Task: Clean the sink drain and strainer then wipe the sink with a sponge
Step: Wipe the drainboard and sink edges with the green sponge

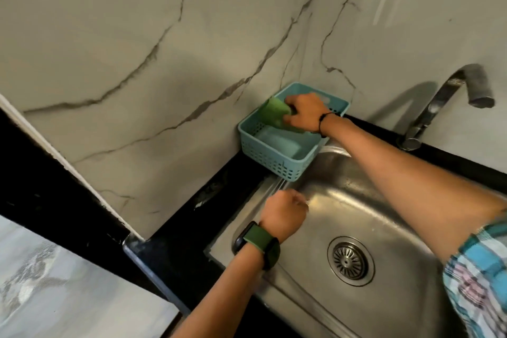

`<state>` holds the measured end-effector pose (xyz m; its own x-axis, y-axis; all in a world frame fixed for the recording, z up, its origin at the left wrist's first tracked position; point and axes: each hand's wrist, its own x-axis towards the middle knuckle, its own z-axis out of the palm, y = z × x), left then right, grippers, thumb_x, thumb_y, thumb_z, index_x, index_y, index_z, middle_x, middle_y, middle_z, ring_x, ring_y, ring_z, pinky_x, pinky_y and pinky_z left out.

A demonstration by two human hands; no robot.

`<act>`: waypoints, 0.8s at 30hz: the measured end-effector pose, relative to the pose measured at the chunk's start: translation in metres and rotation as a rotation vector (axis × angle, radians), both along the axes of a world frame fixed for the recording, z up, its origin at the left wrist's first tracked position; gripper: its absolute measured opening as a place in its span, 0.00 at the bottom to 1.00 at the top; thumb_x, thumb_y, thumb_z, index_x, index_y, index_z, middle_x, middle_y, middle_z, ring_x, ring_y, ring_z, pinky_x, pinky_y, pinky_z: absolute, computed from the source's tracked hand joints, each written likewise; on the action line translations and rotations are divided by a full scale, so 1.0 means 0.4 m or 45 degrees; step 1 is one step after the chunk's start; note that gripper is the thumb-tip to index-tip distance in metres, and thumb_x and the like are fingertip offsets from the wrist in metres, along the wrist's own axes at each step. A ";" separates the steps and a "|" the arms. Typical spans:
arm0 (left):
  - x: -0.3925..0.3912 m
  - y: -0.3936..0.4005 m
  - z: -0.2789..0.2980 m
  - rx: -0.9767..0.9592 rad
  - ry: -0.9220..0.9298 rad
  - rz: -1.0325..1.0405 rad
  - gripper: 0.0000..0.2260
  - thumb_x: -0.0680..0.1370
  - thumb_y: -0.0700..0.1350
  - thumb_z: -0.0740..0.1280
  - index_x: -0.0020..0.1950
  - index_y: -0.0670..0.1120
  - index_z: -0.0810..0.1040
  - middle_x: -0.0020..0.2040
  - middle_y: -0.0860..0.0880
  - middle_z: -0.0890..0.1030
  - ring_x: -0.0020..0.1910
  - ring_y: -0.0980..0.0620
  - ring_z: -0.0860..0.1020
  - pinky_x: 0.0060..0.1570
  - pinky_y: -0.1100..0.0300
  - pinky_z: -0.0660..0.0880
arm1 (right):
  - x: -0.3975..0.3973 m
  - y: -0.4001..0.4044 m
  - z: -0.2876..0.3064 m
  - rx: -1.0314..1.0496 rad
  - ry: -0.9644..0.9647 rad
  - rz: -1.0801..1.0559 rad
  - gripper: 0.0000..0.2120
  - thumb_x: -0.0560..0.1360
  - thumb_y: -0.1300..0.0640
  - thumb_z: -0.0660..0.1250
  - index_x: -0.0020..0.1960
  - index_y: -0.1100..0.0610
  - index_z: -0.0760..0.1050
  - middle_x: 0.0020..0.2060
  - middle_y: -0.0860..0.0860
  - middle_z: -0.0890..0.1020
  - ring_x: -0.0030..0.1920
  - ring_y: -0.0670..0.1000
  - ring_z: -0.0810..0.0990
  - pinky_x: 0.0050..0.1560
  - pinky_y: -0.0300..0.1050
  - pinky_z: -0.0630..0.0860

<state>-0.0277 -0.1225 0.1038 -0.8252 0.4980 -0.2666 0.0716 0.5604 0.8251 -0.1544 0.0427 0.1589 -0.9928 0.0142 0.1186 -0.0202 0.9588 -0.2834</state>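
Observation:
A steel sink (343,208) fills the lower right, with its round slotted strainer (350,260) seated in the drain. At the sink's back left corner stands a teal plastic basket (270,159). My right hand (304,112) reaches into it and grips a green sponge (273,115) held above the basket's inside. My left hand (285,214), with a green-strapped watch on the wrist, hovers over the sink's left rim with its fingers curled and nothing seen in it.
A chrome tap (450,101) rises at the back right over the sink. A pale blue soap dish (279,143) lies in the basket. Black counter (192,217) borders the sink, with a marble wall behind and a tiled floor at lower left.

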 end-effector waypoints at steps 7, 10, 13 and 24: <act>0.009 0.017 -0.005 0.333 -0.138 0.123 0.06 0.75 0.42 0.64 0.42 0.53 0.76 0.42 0.51 0.79 0.38 0.55 0.76 0.35 0.67 0.73 | 0.262 0.025 0.085 -1.490 0.431 -0.477 0.07 0.73 0.68 0.60 0.48 0.66 0.75 0.40 0.56 0.78 0.40 0.52 0.77 0.38 0.42 0.76; 0.028 0.031 0.013 0.575 -0.259 0.200 0.01 0.76 0.44 0.66 0.46 0.50 0.76 0.41 0.51 0.79 0.39 0.54 0.76 0.42 0.59 0.73 | 0.388 -0.002 0.042 -1.936 0.253 -0.631 0.10 0.74 0.68 0.56 0.42 0.55 0.71 0.39 0.53 0.78 0.38 0.51 0.79 0.35 0.45 0.78; 0.049 0.053 0.033 0.753 -0.396 0.154 0.07 0.76 0.47 0.66 0.51 0.45 0.77 0.45 0.49 0.82 0.44 0.52 0.80 0.48 0.55 0.77 | 0.486 -0.030 -0.021 -2.053 0.040 -0.723 0.06 0.75 0.63 0.58 0.48 0.54 0.71 0.41 0.53 0.79 0.40 0.52 0.79 0.38 0.47 0.77; 0.143 0.033 -0.028 0.608 -0.364 0.386 0.10 0.76 0.37 0.66 0.35 0.47 0.78 0.35 0.49 0.80 0.36 0.49 0.78 0.42 0.54 0.77 | 0.632 -0.052 -0.132 -2.117 -0.029 -0.806 0.07 0.76 0.59 0.63 0.50 0.59 0.78 0.45 0.56 0.82 0.45 0.55 0.81 0.47 0.50 0.78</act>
